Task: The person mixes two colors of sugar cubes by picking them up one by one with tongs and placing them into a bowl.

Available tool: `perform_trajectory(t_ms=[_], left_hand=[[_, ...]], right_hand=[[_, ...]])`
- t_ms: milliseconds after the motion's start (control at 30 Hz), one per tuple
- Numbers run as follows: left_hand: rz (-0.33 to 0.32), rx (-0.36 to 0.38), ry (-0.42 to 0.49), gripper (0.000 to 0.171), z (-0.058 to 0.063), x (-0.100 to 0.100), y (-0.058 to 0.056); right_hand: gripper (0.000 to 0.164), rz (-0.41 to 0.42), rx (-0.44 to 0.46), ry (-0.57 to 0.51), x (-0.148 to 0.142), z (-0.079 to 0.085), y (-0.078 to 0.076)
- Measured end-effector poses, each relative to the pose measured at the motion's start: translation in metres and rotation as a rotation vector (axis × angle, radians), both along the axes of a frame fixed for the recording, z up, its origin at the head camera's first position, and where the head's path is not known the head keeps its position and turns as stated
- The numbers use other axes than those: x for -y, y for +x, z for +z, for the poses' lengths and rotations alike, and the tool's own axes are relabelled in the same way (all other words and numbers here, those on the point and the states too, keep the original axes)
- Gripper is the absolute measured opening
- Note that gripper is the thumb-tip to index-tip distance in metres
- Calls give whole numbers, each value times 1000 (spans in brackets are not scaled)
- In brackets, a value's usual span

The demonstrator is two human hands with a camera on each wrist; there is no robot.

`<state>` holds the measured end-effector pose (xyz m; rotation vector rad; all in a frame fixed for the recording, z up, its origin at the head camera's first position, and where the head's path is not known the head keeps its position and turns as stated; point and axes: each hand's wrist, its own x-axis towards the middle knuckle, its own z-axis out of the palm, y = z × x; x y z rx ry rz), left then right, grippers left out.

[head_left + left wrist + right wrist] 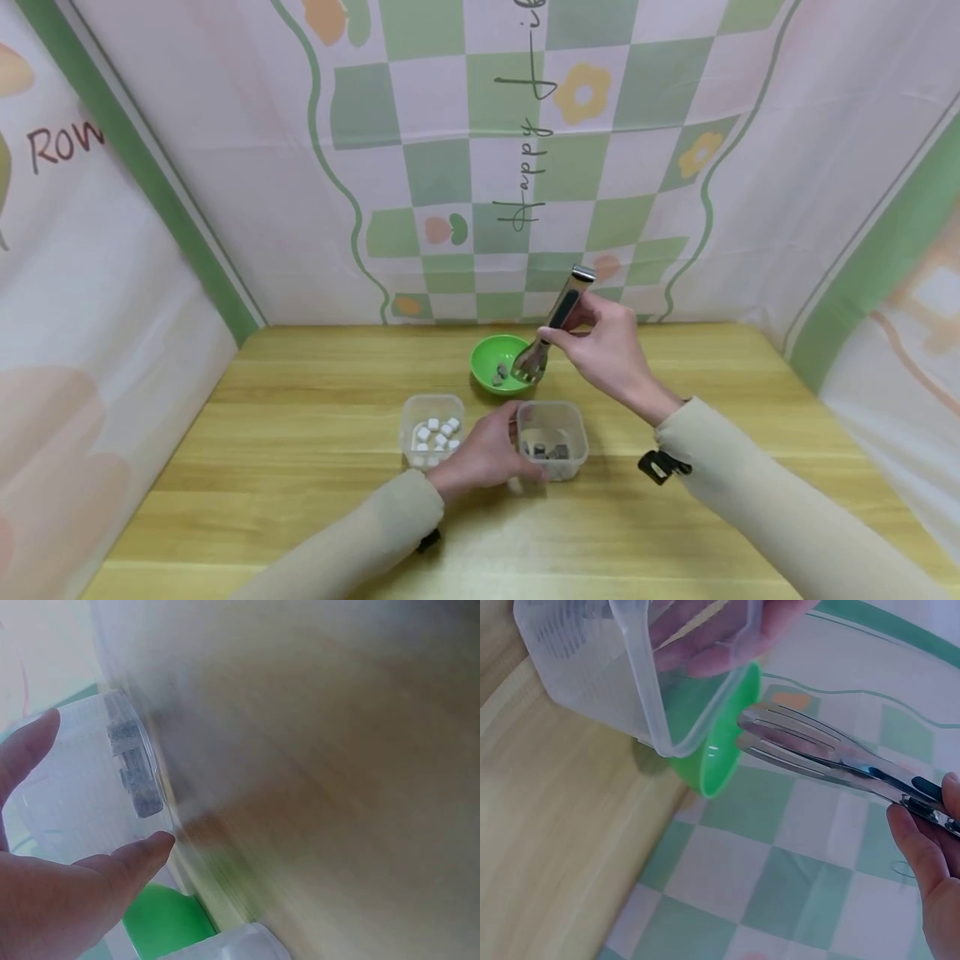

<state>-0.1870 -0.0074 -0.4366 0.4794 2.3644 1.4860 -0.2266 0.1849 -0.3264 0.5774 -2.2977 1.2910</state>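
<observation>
My right hand [611,346] holds metal tongs [564,310] with a dark grip panel, thumb and fingers pinching the handle. The slotted tips hang over the right side of a green bowl [480,367]; in the right wrist view the tips [769,727] look close together, with nothing visible between them. A few grey cubes [497,379] lie in the bowl. My left hand [487,450] grips the left side of a clear plastic container [573,433], thumb at the front and fingers behind. Dark grey cubes [139,772] sit on that container's bottom.
Left of my left hand stands another clear container [408,417] with several white cubes [441,435]. The wooden table [300,417] meets a patterned cloth [510,167] behind the bowl, with more cloth at both sides.
</observation>
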Motion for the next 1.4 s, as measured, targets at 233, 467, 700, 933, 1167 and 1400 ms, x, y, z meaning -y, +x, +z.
perform_trajectory(t_ms=[233, 467, 700, 933, 1167, 1400], left_hand=[[15, 21, 9, 96, 2, 0, 3], [22, 31, 17, 96, 4, 1, 4], [14, 27, 23, 96, 3, 1, 4], [8, 29, 21, 96, 2, 0, 4], [13, 20, 2, 96, 3, -1, 4], [13, 10, -3, 95, 1, -1, 3]], right_hand=[[19, -10, -59, 13, -16, 9, 28], [20, 52, 4, 22, -22, -5, 46], [21, 103, 94, 67, -19, -27, 50], [24, 96, 136, 112, -16, -33, 48], [23, 114, 163, 137, -11, -29, 46], [19, 189, 224, 163, -8, -26, 41]])
